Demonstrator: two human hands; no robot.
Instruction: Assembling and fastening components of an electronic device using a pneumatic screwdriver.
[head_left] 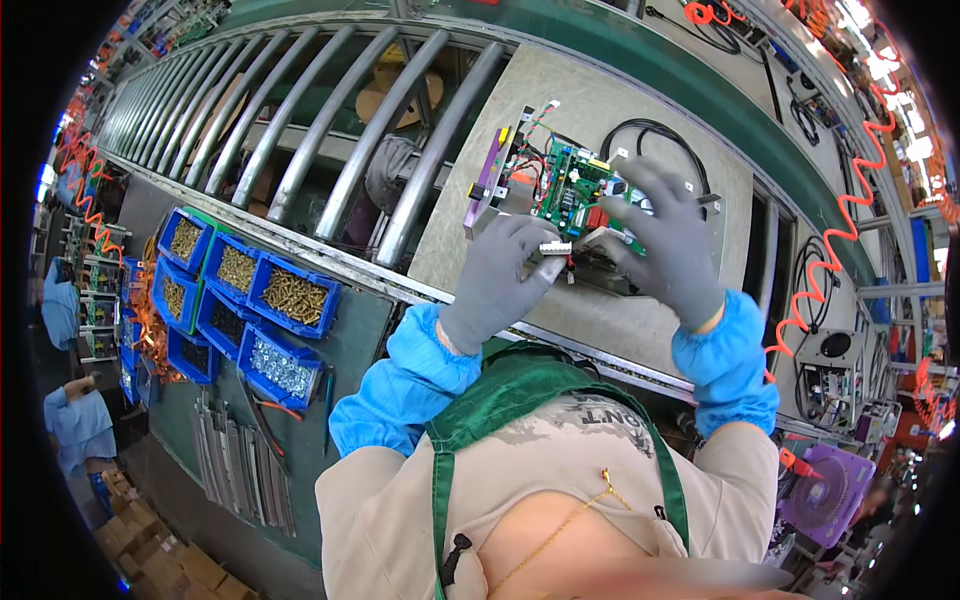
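Head view looks down on seven blue bins at the left of the bench: five hold brass-coloured screws, one silvery screws, and one cannot be read. Both grey-gloved hands work at a green circuit board mounted on a metal frame on a grey pallet. The left hand has its grip pinched on a small white connector just below the board. The right hand spreads open fingers over the board's right edge, gripping nothing.
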